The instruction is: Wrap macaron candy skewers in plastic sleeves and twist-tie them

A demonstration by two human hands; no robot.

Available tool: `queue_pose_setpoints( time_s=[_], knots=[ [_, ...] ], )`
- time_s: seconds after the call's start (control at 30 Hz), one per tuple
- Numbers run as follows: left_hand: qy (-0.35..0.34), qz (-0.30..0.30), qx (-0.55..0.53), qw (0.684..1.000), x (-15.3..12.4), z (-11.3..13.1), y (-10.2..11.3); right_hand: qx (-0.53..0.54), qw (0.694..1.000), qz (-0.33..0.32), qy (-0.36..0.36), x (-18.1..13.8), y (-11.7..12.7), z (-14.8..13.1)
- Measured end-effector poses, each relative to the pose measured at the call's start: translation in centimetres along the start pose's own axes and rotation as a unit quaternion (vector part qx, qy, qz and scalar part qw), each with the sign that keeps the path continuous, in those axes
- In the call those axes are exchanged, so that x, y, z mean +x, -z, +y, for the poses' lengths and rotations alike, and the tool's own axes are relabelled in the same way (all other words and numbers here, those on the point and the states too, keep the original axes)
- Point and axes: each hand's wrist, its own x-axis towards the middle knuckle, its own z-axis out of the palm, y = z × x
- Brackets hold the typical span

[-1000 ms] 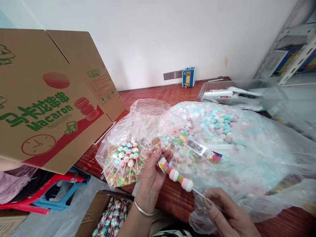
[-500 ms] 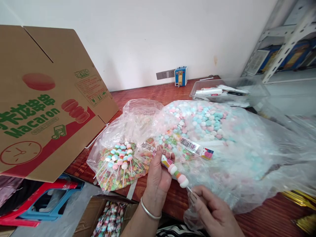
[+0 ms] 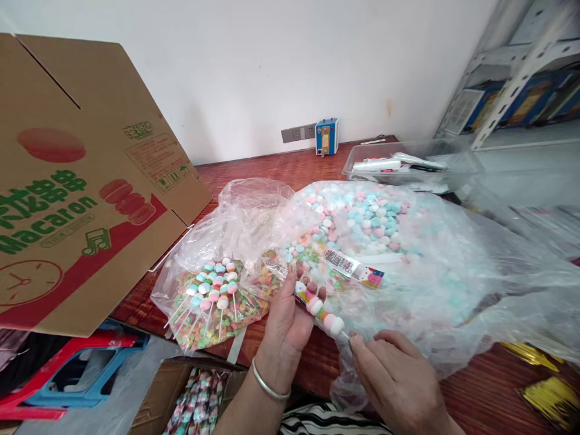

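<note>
A skewer of marshmallow candies (image 3: 325, 314), pink, white, green and orange on a white stick, lies slantwise between my hands. My left hand (image 3: 290, 326), with a bangle at its wrist, is closed around a clear printed wrapper (image 3: 277, 267), and the skewer's upper end is inside it. The fingers of my right hand (image 3: 394, 377) pinch the lower end of the stick. Just beyond, a second printed wrapper (image 3: 353, 267) lies flat on a large clear bag of pastel marshmallows (image 3: 374, 220). To the left, several finished skewers (image 3: 216, 284) rest on a bag of ring-shaped candies (image 3: 190, 329).
A large cardboard carton (image 3: 113, 109) stands at the left. Below the table edge, an open box (image 3: 154, 393) holds wrapped skewers. A clear plastic bin (image 3: 462, 163) and a small blue device (image 3: 327, 137) sit at the back. Gold ties (image 3: 550, 399) lie at the right.
The skewer has slid a little deeper into the wrapper as my right hand moved up and toward my left. My view has shifted slightly to the right.
</note>
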Motion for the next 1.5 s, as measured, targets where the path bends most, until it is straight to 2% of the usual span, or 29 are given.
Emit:
queue_pose_setpoints(
  time_s=[0.1,0.17,0.2,0.23,0.3,0.33,0.37,0.4,0.43,0.5,0.7,0.87,0.93,1.07,1.17,1.37,1.5],
  knots=[
    [-0.004,-0.015,-0.004,1.000,-0.2,-0.2,-0.4,0.052,0.997,0.038,-0.039,0.1,-0.4,-0.5],
    [-0.009,-0.019,-0.006,1.000,-0.5,-0.7,-0.7,0.137,0.980,0.025,-0.142,0.3,-0.8,-1.1],
    [-0.011,-0.023,-0.004,1.000,-0.7,-1.0,-0.8,0.201,0.954,0.003,-0.221,0.4,-1.0,-1.4],
    [-0.010,-0.030,-0.003,1.000,-0.9,-1.4,-0.9,0.277,0.910,-0.027,-0.306,0.6,-1.2,-1.7],
    [-0.001,-0.048,-0.003,0.999,-1.3,-2.3,-0.9,0.420,0.790,-0.072,-0.442,1.1,-1.7,-2.1],
    [0.002,-0.054,-0.002,0.999,-1.5,-2.8,-0.8,0.470,0.739,-0.073,-0.477,1.3,-1.9,-2.1],
    [0.004,-0.058,0.000,0.998,-1.6,-3.2,-0.8,0.503,0.708,-0.062,-0.492,1.5,-2.2,-2.1],
    [0.010,-0.060,0.004,0.998,-1.7,-3.5,-0.7,0.521,0.695,-0.047,-0.493,1.7,-2.3,-2.0],
    [0.016,-0.059,0.010,0.998,-1.8,-3.6,-0.6,0.524,0.697,-0.033,-0.488,1.9,-2.4,-1.8],
    [0.013,-0.052,0.019,0.998,-1.6,-3.4,-0.4,0.506,0.720,-0.022,-0.475,2.1,-2.4,-1.5],
    [-0.084,-0.043,-0.005,0.996,0.1,-0.3,-0.7,0.377,0.825,-0.055,-0.418,2.1,-1.1,-1.2],
    [-0.056,0.005,-0.030,0.998,0.5,0.9,-1.3,0.243,0.923,-0.082,-0.287,1.3,-0.3,-1.4],
    [-0.031,0.006,-0.034,0.999,0.4,0.4,-1.3,0.188,0.946,-0.079,-0.251,1.1,-0.5,-1.5],
    [0.021,-0.023,-0.034,0.999,-0.1,-1.9,-1.0,0.164,0.950,-0.080,-0.255,1.4,-1.3,-1.8],
    [0.008,-0.020,-0.014,1.000,-0.3,-2.9,-0.8,0.160,0.946,-0.074,-0.273,1.6,-1.6,-1.7],
    [-0.040,-0.013,-0.018,0.999,0.7,-0.6,-0.8,0.151,0.950,-0.076,-0.264,1.2,-0.9,-1.5],
    [-0.018,-0.011,-0.030,0.999,1.2,0.8,-0.9,0.166,0.951,-0.084,-0.246,1.1,-0.5,-1.9]
  ],
)
